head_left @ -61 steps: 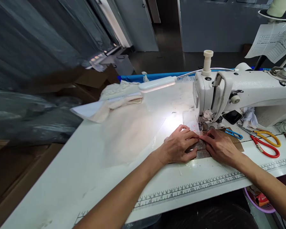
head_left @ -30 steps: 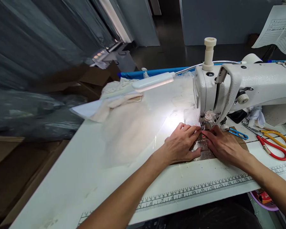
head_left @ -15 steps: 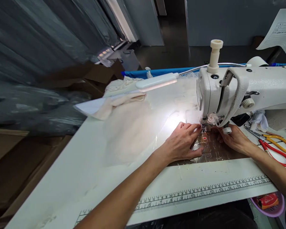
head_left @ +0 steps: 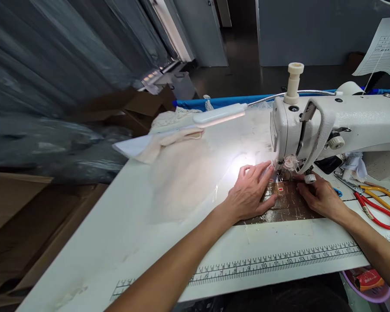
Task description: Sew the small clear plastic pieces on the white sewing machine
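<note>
My left hand (head_left: 251,190) lies palm down with its fingers stretched toward the presser foot (head_left: 283,175) of a white sewing machine (head_left: 312,125). Under its fingertips is a pale, thin edge that glare makes hard to make out. On the other side of the foot, my right hand (head_left: 321,197) has bent fingers, the tips partly hidden behind a white knob (head_left: 310,178). Whatever those fingers hold is too small to make out. Both hands rest over a shiny brown plate (head_left: 286,208) with small red marks. A pale fabric flower (head_left: 290,162) hangs by the needle.
Sheer cream fabric (head_left: 182,182) spreads over the white table on the left. A lamp (head_left: 219,115) shines above it. Red-and-yellow-handled scissors (head_left: 377,208) lie at right. A printed ruler (head_left: 279,262) runs along the front edge; a purple basket (head_left: 377,297) sits below. Cardboard boxes (head_left: 143,106) stand left.
The view has shifted slightly. My left fingers have straightened beside the presser foot. My right hand has drawn back a little to the right, showing more of its thumb.
</note>
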Tool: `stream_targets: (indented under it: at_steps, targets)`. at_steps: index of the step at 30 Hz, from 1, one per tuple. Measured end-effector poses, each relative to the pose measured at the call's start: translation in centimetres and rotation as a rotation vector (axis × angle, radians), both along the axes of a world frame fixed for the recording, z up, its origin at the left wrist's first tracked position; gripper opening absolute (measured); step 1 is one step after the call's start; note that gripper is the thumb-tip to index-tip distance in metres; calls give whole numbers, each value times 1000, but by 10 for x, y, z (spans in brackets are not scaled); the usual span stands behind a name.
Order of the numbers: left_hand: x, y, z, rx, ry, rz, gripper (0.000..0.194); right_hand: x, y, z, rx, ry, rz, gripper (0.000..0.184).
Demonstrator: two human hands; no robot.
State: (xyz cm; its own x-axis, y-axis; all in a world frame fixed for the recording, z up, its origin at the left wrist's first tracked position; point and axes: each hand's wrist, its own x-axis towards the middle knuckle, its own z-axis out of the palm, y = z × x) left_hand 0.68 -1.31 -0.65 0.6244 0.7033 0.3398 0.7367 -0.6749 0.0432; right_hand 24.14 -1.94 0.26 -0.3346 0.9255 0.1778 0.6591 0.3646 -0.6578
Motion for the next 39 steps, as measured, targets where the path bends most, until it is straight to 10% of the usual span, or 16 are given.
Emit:
stream_targets:
  at_steps: [18, 30, 39]
  targets:
    - [2, 3, 3, -164, -71, 114, 41, 4, 1, -5, 59, -114, 76, 25]
    - [-21, 82, 18, -397, -154, 9, 33, 4, -1, -6, 104, -69, 84, 31]
    - [-89, 45, 23, -172, -295, 172, 35, 6, -7, -14, 138, -78, 124, 34]
